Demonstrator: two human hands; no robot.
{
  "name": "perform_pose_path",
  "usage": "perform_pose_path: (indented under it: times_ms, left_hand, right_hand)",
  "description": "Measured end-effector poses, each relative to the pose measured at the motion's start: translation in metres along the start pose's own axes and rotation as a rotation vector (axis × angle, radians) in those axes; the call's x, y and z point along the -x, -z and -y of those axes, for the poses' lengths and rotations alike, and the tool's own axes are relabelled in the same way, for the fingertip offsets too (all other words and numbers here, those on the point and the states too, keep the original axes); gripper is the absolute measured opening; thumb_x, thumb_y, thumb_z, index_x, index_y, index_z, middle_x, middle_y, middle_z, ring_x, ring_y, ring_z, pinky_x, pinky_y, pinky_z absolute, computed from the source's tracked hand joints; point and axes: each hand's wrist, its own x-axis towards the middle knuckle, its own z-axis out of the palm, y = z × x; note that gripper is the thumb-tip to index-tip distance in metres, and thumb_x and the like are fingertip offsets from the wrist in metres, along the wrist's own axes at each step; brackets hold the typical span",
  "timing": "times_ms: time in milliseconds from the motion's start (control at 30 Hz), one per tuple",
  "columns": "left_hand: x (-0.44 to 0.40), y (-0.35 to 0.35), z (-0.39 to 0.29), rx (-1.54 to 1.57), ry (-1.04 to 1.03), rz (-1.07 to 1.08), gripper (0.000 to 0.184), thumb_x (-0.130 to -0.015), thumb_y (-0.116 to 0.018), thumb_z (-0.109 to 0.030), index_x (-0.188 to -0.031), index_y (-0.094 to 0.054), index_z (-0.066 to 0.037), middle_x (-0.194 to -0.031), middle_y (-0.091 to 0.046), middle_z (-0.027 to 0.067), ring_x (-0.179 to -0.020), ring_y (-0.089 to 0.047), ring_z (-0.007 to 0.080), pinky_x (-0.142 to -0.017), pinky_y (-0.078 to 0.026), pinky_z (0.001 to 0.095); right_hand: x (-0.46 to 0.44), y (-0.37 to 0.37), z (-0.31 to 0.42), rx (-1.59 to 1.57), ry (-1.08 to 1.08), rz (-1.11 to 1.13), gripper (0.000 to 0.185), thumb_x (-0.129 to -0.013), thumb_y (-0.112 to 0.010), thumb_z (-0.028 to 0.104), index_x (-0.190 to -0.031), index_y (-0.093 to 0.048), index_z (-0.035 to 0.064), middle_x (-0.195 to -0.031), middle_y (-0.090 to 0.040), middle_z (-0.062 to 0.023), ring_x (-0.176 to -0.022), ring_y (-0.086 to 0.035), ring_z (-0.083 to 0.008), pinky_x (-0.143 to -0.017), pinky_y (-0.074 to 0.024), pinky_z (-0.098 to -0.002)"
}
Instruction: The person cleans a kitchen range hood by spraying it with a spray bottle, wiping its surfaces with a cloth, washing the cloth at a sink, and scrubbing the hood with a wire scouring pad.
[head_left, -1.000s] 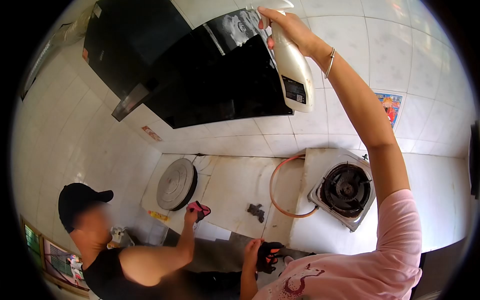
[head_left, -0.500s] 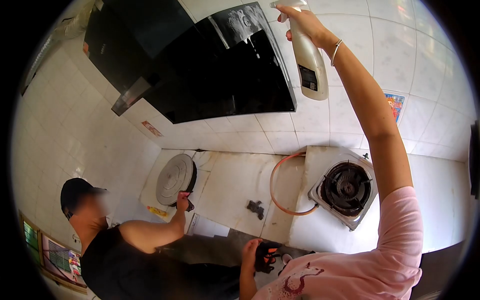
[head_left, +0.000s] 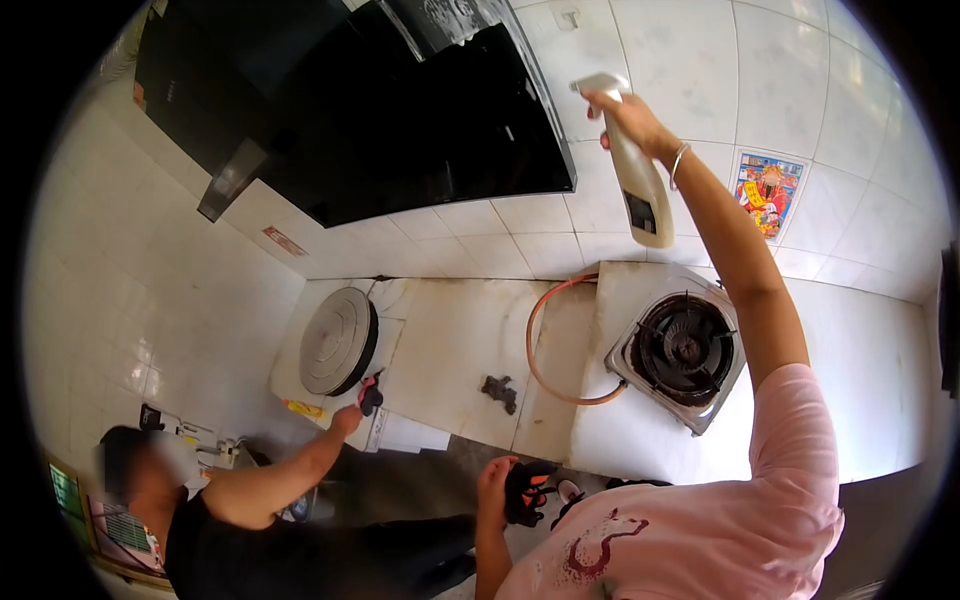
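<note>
My right hand [head_left: 637, 125] is raised in front of the tiled wall, its fingers wrapped round the neck of a pale spray bottle [head_left: 636, 185] with a dark label. The nozzle points left, toward the black range hood [head_left: 430, 130], which has white foam [head_left: 452, 18] on its upper panel. Low in the view, my left hand [head_left: 497, 487] is closed beside a black and red glove [head_left: 528, 492] and appears to hold it.
A gas stove [head_left: 685, 350] with an orange hose [head_left: 533, 350] stands on the counter [head_left: 450, 350]. A dark rag [head_left: 499, 393] and a round lidded pan [head_left: 340, 342] lie further left. A person in a black cap [head_left: 130, 465] reaches toward the counter with a pink and black cloth [head_left: 370, 393].
My right hand has moved down and right with the bottle, away from the hood. The view has shifted, and the other person's head and arm are lower.
</note>
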Motion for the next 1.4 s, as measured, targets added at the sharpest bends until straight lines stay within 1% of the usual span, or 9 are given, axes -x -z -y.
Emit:
perform_pose_path:
  times_ms: [33,200,367,667,833,967,1167,1300,1400]
  left_hand:
    - [0.002,0.000,0.000,0.020,0.040,0.002,0.028,-0.097,-0.057,-0.027,-0.103,-0.064,-0.001,-0.093,-0.059,0.0043,-0.082,-0.060,0.0131,-0.074,-0.051,0.0261]
    - [0.001,-0.002,-0.003,0.001,0.099,0.000,0.028,-0.097,-0.058,-0.027,-0.103,-0.065,-0.001,-0.092,-0.059,0.0042,-0.082,-0.060,0.0136,-0.074,-0.050,0.0260]
    - [-0.014,0.009,0.013,-0.016,0.011,-0.015,0.025,-0.097,-0.057,-0.025,-0.103,-0.064,-0.002,-0.088,-0.061,0.0020,-0.077,-0.059,0.0100,-0.068,-0.048,0.0230]
    - [-0.013,0.002,0.001,0.019,0.063,0.007,0.022,-0.098,-0.056,-0.022,-0.102,-0.064,-0.002,-0.089,-0.061,0.0025,-0.079,-0.059,0.0096,-0.071,-0.050,0.0235]
    - [-0.017,0.000,-0.004,0.017,0.051,0.005,0.021,-0.097,-0.056,-0.021,-0.103,-0.063,-0.001,-0.092,-0.063,0.0045,-0.078,-0.061,0.0103,-0.070,-0.051,0.0243]
    - [-0.028,0.010,0.003,0.006,0.038,0.095,0.022,-0.097,-0.055,-0.020,-0.102,-0.063,0.000,-0.091,-0.064,0.0053,-0.078,-0.062,0.0110,-0.070,-0.052,0.0251]
    - [-0.041,0.024,-0.015,0.006,0.044,0.179,0.022,-0.097,-0.056,-0.020,-0.101,-0.063,0.001,-0.091,-0.064,0.0057,-0.079,-0.062,0.0109,-0.071,-0.051,0.0252]
    - [-0.048,0.052,-0.034,0.048,0.066,0.198,0.022,-0.097,-0.056,-0.020,-0.101,-0.064,0.000,-0.091,-0.064,0.0064,-0.076,-0.062,0.0109,-0.067,-0.052,0.0248]
    - [-0.077,0.100,-0.009,-0.022,-0.062,0.183,0.021,-0.096,-0.056,-0.020,-0.101,-0.064,-0.001,-0.091,-0.063,0.0064,-0.076,-0.062,0.0109,-0.066,-0.052,0.0249]
  right_hand:
    - [0.007,-0.001,-0.015,0.008,-0.027,-0.007,0.056,-0.081,-0.064,0.055,-0.088,-0.060,-0.0008,-0.076,-0.057,-0.0083,-0.051,-0.058,-0.0145,-0.051,-0.0479,-0.0295]
    - [0.021,-0.010,-0.053,-0.072,-0.144,0.053,0.052,-0.082,-0.064,0.054,-0.087,-0.059,0.0022,-0.091,-0.058,-0.0098,-0.049,-0.055,-0.0147,-0.049,-0.0474,-0.0300]
    - [0.023,-0.014,-0.082,-0.064,-0.245,0.065,0.054,-0.082,-0.065,0.053,-0.089,-0.059,0.0005,-0.088,-0.056,-0.0094,-0.049,-0.054,-0.0148,-0.048,-0.0477,-0.0299]
    - [0.029,-0.022,-0.094,-0.051,-0.293,0.098,0.053,-0.082,-0.065,0.053,-0.088,-0.059,0.0002,-0.085,-0.054,-0.0095,-0.049,-0.054,-0.0159,-0.047,-0.0475,-0.0300]
    - [0.042,-0.030,-0.075,-0.017,-0.133,0.055,0.053,-0.083,-0.064,0.053,-0.087,-0.059,0.0003,-0.074,-0.056,-0.0072,-0.051,-0.056,-0.0140,-0.049,-0.0482,-0.0287]
    - [0.068,-0.043,-0.016,0.085,0.010,0.039,0.056,-0.083,-0.066,0.054,-0.090,-0.060,-0.0010,-0.074,-0.057,-0.0069,-0.054,-0.058,-0.0126,-0.051,-0.0486,-0.0285]
    - [0.084,-0.075,0.035,0.190,0.361,-0.187,0.061,-0.083,-0.065,0.057,-0.096,-0.062,-0.0030,-0.078,-0.059,-0.0070,-0.053,-0.058,-0.0117,-0.053,-0.0482,-0.0285]
    - [0.079,-0.103,0.051,0.466,0.463,-0.312,0.055,-0.085,-0.063,0.053,-0.090,-0.065,-0.0011,-0.080,-0.059,-0.0087,-0.062,-0.061,-0.0224,-0.062,-0.0492,-0.0350]
    - [0.069,-0.124,0.056,0.588,0.525,-0.375,0.052,-0.085,-0.063,0.052,-0.087,-0.067,-0.0003,-0.082,-0.060,-0.0109,-0.071,-0.062,-0.0301,-0.068,-0.0488,-0.0392]
